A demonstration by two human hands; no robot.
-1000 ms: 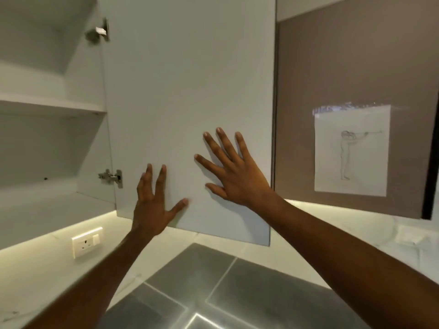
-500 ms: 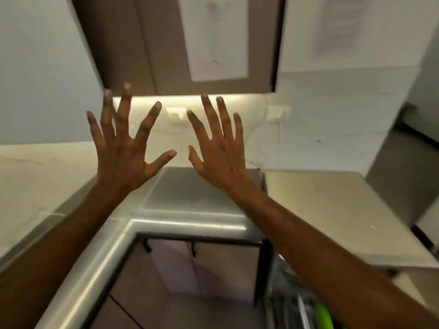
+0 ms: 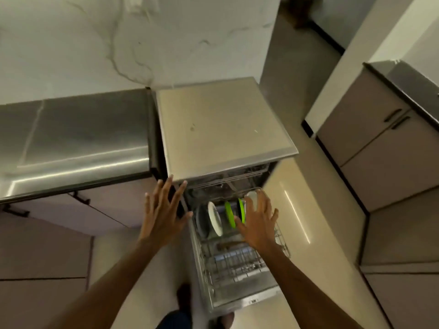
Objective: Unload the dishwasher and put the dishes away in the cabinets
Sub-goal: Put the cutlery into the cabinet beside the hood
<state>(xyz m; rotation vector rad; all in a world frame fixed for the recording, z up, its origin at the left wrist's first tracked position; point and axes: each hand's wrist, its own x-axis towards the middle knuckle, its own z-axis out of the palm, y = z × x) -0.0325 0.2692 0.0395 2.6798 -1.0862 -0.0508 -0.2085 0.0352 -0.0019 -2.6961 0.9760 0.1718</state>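
The dishwasher [image 3: 223, 129] stands open below me, its lower wire rack [image 3: 237, 264] pulled out over the dropped door. Upright in the rack stand a white plate [image 3: 215, 218], a dark plate [image 3: 202, 219] left of it, two bright green plates [image 3: 229, 213] and a pale dish [image 3: 251, 197] at the right. My right hand [image 3: 257, 224] hovers over the green plates with fingers spread, holding nothing. My left hand [image 3: 164, 214] is spread open just left of the rack, in front of the dishwasher's left edge, also holding nothing.
A steel countertop [image 3: 76, 134] with lower cabinet doors [image 3: 47, 233] lies to the left. More lower cabinets [image 3: 370, 143] with dark handles stand at the right across a pale floor [image 3: 301, 210]. A marble wall [image 3: 118, 39] runs behind. My feet show below.
My view has swung down from the open upper cabinet door to the dishwasher. Both hands came off the door and dropped, still spread, to just above the lower rack.
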